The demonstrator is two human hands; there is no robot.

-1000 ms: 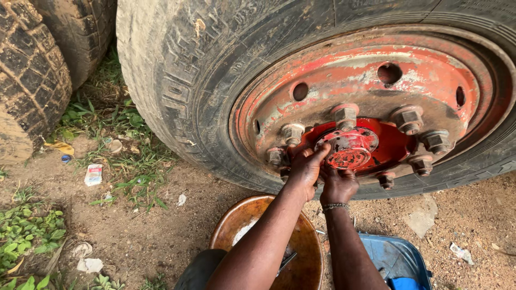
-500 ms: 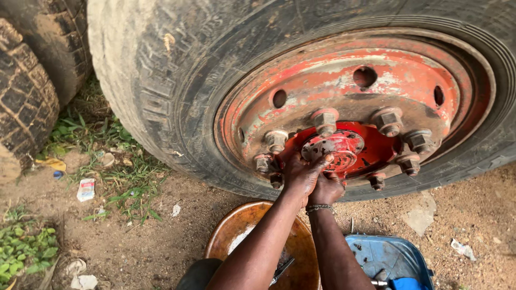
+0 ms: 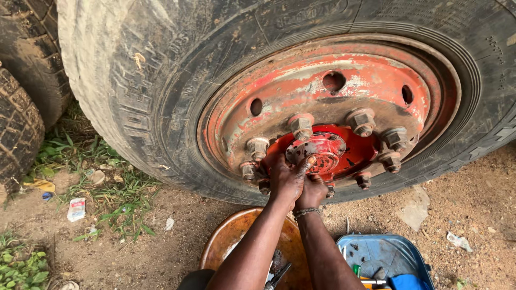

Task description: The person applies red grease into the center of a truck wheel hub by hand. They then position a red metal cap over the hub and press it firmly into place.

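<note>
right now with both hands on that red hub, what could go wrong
1. The left hand and right hand look greasy, so either might slip off the red hub cap onto the protruding wheel nuts.
2. Anything worked loose could drop past the brown basin into the dirt.
3. The blue tray of tools sits close under the right forearm and could get knocked.

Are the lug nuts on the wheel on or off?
On: several lug nuts sit on their studs around the red hub. Those behind both hands are hidden.
</note>
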